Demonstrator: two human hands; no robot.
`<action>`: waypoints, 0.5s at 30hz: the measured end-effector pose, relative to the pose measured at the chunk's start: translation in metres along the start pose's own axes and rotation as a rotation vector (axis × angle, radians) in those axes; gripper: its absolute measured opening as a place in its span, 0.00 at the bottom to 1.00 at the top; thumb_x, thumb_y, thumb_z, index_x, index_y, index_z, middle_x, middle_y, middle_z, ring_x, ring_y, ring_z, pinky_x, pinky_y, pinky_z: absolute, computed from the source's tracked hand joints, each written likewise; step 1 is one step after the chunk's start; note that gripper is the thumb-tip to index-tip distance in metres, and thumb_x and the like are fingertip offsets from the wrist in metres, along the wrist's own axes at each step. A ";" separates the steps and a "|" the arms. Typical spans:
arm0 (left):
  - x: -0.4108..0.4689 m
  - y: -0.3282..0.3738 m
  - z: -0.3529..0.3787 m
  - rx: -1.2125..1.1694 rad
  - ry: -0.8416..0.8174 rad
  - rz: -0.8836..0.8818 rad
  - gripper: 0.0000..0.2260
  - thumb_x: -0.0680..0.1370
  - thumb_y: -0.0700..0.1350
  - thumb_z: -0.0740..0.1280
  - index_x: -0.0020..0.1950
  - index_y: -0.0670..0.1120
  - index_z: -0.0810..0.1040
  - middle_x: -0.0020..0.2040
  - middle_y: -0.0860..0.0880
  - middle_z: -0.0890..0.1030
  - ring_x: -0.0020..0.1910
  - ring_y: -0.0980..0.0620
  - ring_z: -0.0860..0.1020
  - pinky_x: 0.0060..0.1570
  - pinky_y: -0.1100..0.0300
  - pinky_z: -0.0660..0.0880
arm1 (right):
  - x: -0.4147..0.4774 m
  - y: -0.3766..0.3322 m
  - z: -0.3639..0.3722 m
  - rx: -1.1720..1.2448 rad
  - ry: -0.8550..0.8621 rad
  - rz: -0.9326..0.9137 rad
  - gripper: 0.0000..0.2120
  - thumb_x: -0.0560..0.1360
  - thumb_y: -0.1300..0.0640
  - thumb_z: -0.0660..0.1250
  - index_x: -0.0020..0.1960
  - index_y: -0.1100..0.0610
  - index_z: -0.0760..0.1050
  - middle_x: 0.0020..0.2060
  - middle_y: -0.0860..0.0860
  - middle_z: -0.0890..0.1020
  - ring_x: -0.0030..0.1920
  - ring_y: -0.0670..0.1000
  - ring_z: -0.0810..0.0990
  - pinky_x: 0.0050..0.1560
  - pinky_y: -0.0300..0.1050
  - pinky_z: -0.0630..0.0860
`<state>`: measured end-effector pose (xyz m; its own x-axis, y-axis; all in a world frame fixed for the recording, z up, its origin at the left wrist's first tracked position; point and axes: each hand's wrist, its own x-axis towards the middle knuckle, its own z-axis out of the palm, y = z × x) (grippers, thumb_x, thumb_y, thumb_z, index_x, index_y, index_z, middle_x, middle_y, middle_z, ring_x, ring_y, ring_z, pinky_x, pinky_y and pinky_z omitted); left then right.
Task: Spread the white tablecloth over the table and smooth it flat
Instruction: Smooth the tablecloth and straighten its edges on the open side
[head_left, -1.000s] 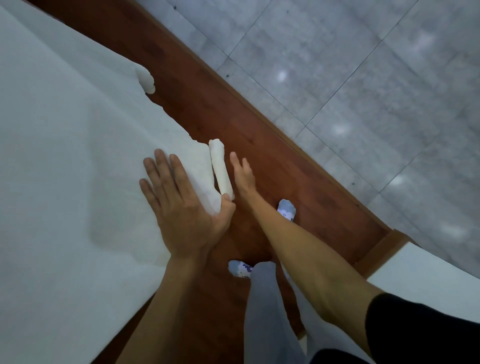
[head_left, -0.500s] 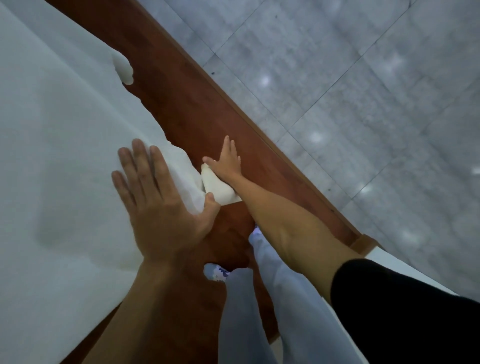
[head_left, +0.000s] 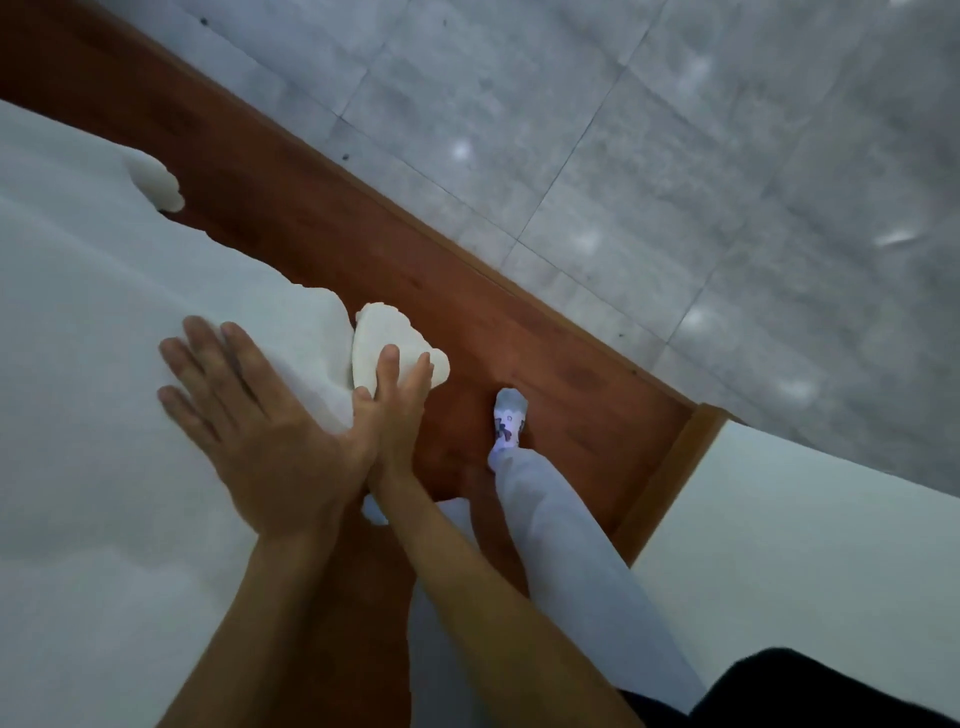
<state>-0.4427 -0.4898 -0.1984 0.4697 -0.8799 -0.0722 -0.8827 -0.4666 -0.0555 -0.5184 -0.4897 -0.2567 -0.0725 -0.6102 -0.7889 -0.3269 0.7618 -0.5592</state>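
The white tablecloth (head_left: 104, 338) covers the table across the left half of the view. My left hand (head_left: 265, 431) lies flat on it near its right edge, palm down with the fingers spread. Just right of it, my right hand (head_left: 400, 410) has its fingers over a curled-up fold (head_left: 374, 338) of the cloth's edge and grips it. The thumb of the left hand touches the right hand. A second small curl of cloth (head_left: 156, 182) sticks out farther along the same edge.
A strip of red-brown wooden floor (head_left: 545, 338) runs along the table's edge, with grey tiles (head_left: 675, 156) beyond it. My socked foot (head_left: 509, 421) and pale trouser leg (head_left: 571, 545) stand on the wood. A white surface (head_left: 805, 545) with a wooden border lies at the right.
My right hand has moved from beside the rolled edge onto it and taken hold; the roll has widened into a flap. My left hand stays flat on the cloth.
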 end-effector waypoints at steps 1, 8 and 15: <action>0.000 0.001 -0.001 -0.016 -0.006 -0.001 0.43 0.77 0.67 0.59 0.82 0.43 0.48 0.83 0.41 0.50 0.81 0.40 0.48 0.79 0.41 0.47 | 0.002 -0.001 0.000 0.026 0.005 0.041 0.37 0.80 0.39 0.50 0.82 0.57 0.50 0.82 0.55 0.48 0.81 0.58 0.48 0.79 0.52 0.50; 0.000 -0.001 -0.004 -0.055 -0.011 0.021 0.45 0.73 0.67 0.61 0.82 0.44 0.49 0.82 0.41 0.51 0.81 0.38 0.50 0.79 0.40 0.49 | 0.107 0.073 0.057 0.231 0.234 0.307 0.51 0.71 0.25 0.62 0.83 0.51 0.48 0.82 0.53 0.53 0.82 0.56 0.50 0.80 0.62 0.47; -0.002 -0.003 -0.005 -0.084 0.009 0.058 0.47 0.72 0.68 0.59 0.82 0.42 0.50 0.82 0.40 0.51 0.81 0.38 0.50 0.78 0.39 0.49 | 0.089 0.024 -0.005 0.400 -0.001 -0.037 0.29 0.81 0.41 0.63 0.77 0.55 0.69 0.76 0.52 0.70 0.75 0.52 0.69 0.76 0.50 0.64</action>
<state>-0.4414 -0.4868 -0.1935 0.4179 -0.9062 -0.0635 -0.9068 -0.4204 0.0322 -0.5372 -0.5267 -0.3390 -0.0668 -0.6387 -0.7666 0.0630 0.7640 -0.6421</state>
